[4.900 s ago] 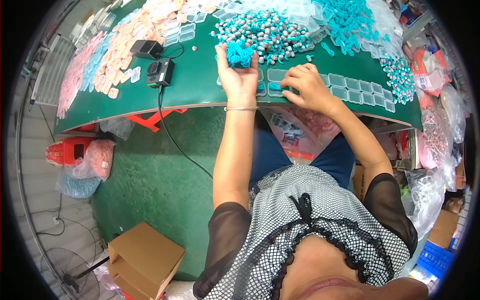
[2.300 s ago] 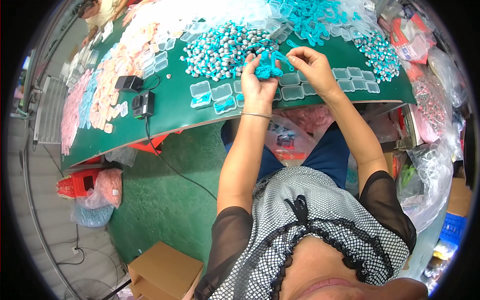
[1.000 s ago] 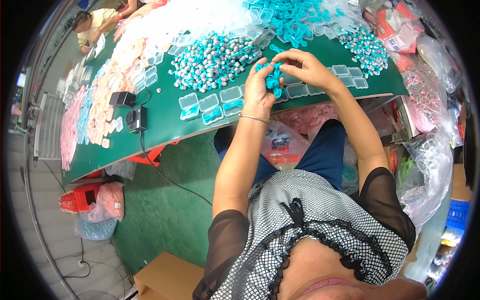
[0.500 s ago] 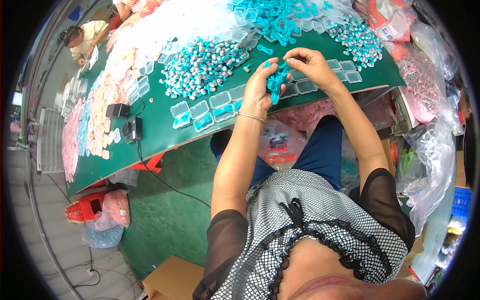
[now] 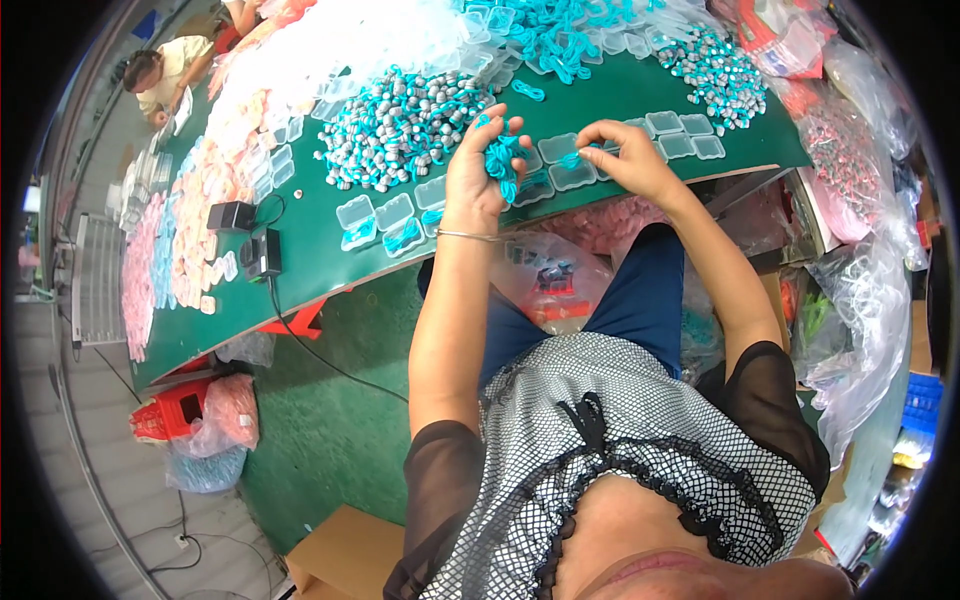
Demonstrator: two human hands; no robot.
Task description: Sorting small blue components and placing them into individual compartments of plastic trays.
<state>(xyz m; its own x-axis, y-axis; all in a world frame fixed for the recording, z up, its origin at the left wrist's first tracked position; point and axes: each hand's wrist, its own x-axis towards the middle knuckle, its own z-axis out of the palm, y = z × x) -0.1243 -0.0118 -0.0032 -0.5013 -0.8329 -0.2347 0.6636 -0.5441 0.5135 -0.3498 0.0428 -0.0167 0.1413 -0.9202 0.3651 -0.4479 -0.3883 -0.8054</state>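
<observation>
My left hand point(image 5: 472, 170), palm up with fingers curled, holds a bunch of teal cord loops point(image 5: 506, 162). To its right, the thumb and fingers of my right hand point(image 5: 630, 158) pinch a single teal cord loop point(image 5: 571, 160) over an open clear plastic case point(image 5: 573, 180). That case belongs to a row of small hinged cases along the table's near edge. Left of my left hand, an open case point(image 5: 402, 236) has a teal loop in it, as does the end case point(image 5: 358, 232). Open cases point(image 5: 708, 147) further right look unfilled.
A heap of small grey-and-teal pieces point(image 5: 400, 125) lies beyond my left hand, with a smaller heap point(image 5: 715, 80) at far right. More teal loops point(image 5: 550, 40) are piled at the back. Black boxes with a cable point(image 5: 262, 255) sit left. A co-worker point(image 5: 170, 75) works far left.
My left hand has moved left with its bunch, apart from my right hand. My right hand has come slightly lower, with one teal loop now separate in its fingers.
</observation>
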